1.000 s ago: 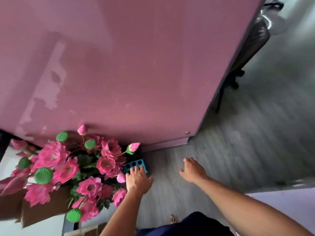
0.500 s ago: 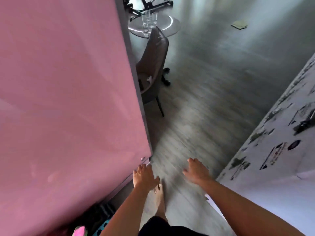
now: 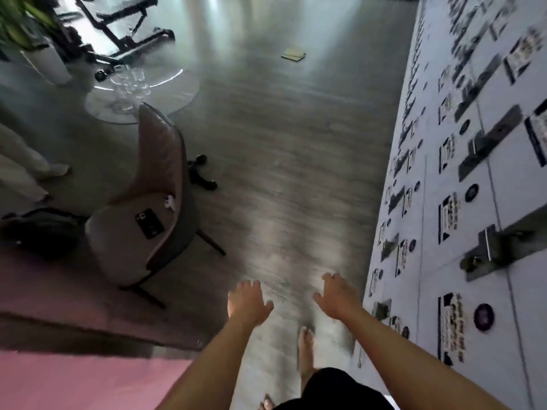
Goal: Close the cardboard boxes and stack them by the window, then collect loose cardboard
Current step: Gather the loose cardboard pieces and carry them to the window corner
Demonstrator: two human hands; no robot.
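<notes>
A small flat piece of loose cardboard [image 3: 293, 53] lies far off on the grey floor, near the top of the view. No cardboard box is in sight. My left hand [image 3: 247, 300] and my right hand [image 3: 336, 295] are held out in front of me, low in the view, palms down, fingers apart and holding nothing. Both hands hover over bare floor, a long way short of the cardboard. My bare foot [image 3: 306, 355] shows below them.
A pink panel [image 3: 74, 380] fills the lower left. A padded chair [image 3: 148, 214] with a phone on its seat stands left of my path, a round glass table [image 3: 142, 93] behind it. A white display wall [image 3: 473, 232] runs along the right. Another person's legs [image 3: 23, 170] show at far left.
The view has swung right, from the pink flowers and pink panel to the open corridor. Both hands stay out in front, empty.
</notes>
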